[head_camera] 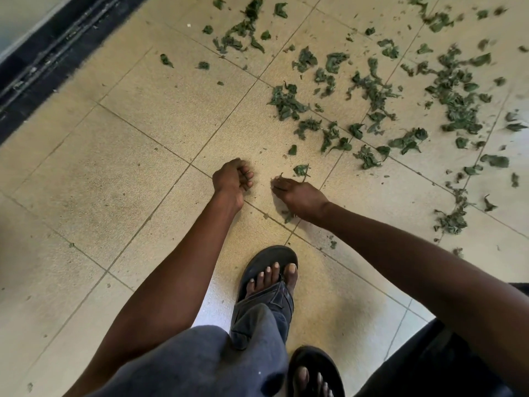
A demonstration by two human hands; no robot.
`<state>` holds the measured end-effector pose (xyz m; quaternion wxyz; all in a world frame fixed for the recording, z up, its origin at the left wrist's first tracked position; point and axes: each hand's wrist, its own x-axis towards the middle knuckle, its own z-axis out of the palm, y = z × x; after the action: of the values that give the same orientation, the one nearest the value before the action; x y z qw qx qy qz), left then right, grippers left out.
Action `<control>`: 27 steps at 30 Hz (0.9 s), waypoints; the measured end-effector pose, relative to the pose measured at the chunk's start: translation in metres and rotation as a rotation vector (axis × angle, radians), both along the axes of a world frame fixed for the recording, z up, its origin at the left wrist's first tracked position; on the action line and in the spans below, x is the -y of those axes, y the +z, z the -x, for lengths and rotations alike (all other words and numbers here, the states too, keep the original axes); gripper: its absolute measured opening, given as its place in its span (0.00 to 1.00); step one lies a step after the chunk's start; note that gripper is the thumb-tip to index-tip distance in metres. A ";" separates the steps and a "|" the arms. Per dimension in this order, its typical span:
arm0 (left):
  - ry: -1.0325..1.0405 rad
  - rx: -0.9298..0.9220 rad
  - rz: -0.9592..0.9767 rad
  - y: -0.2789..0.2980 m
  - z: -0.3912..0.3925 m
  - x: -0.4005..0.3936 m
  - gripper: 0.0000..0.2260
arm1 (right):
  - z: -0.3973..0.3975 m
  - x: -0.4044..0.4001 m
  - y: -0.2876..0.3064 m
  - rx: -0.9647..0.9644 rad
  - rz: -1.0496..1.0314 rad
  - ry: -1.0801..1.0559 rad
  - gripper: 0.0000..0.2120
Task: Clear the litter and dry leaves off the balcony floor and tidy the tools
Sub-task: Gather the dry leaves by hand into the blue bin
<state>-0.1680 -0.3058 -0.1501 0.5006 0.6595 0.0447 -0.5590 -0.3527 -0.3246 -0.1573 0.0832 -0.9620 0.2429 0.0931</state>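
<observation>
**Leaf clearing barely begun: most of the litter is on the tiles**

The balcony floor (160,116) of pale beige square tiles fills the view, and judged by what lies on it, the job is near its start. The tiles to the left and near the person look fairly bare apart from specks of grit and crumbs, while the upper right half carries a broad scatter of leaves (372,90), so nearly all the collecting is left. No broom, dustpan or other tool appears in this view, so the tidying of tools cannot be judged as begun.

The leaves are dull green, curled and crumpled, many torn to small shreds. They lie in loose clumps, thickest toward the right edge (458,110), with thinner outliers at the top (246,32) and a small heap at the lower right (452,222). They look light and brittle, likely to break further when pinched.

A dark door track (43,64) runs along the upper left corner. The person stands bent over, sandalled feet (269,276) near the bottom.

The right hand (297,193) reaches down with fingers drawn together at the tiles, seemingly pinching a small leaf scrap. The left hand (233,177) hangs beside it with fingers curled inward; whether it cups gathered bits I cannot tell.
</observation>
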 end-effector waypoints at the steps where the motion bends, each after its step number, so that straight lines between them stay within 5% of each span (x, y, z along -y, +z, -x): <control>1: -0.023 -0.021 -0.005 -0.001 0.005 0.000 0.07 | -0.003 0.003 0.002 0.080 -0.004 -0.071 0.23; 3: -0.058 -0.060 0.000 -0.003 0.014 0.001 0.07 | -0.012 0.012 0.000 0.320 -0.142 -0.445 0.18; 6: -0.066 -0.112 0.041 -0.003 0.025 0.004 0.08 | -0.027 0.033 0.008 0.796 -0.637 -1.257 0.12; 8: -0.043 -0.166 0.063 -0.001 0.032 0.006 0.12 | -0.040 0.031 0.019 0.982 -0.957 -1.467 0.09; 10: -0.014 -0.252 0.095 0.000 0.036 0.008 0.15 | -0.054 0.018 0.032 0.907 -0.948 -1.343 0.12; 14: 0.069 -0.368 0.063 -0.004 0.038 0.014 0.17 | -0.071 -0.006 0.035 0.470 -0.549 -0.758 0.14; 21: 0.023 -0.430 -0.028 -0.002 0.048 0.013 0.14 | -0.054 -0.004 0.018 0.383 -0.002 -0.666 0.07; 23: -0.016 -0.386 -0.086 0.000 0.051 0.013 0.12 | -0.047 0.011 0.026 0.233 -0.130 -0.540 0.06; 25: -0.027 -0.334 -0.132 -0.003 0.050 0.015 0.09 | -0.037 0.033 0.035 0.135 -0.484 -0.435 0.08; 27: -0.042 -0.310 -0.135 -0.003 0.046 0.016 0.14 | -0.026 0.053 0.039 0.309 -0.677 -0.548 0.07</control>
<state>-0.2142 -0.3218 -0.1531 0.4304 0.5982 0.1451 -0.6602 -0.3268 -0.3776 -0.1185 0.4496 -0.7834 0.4291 -0.0029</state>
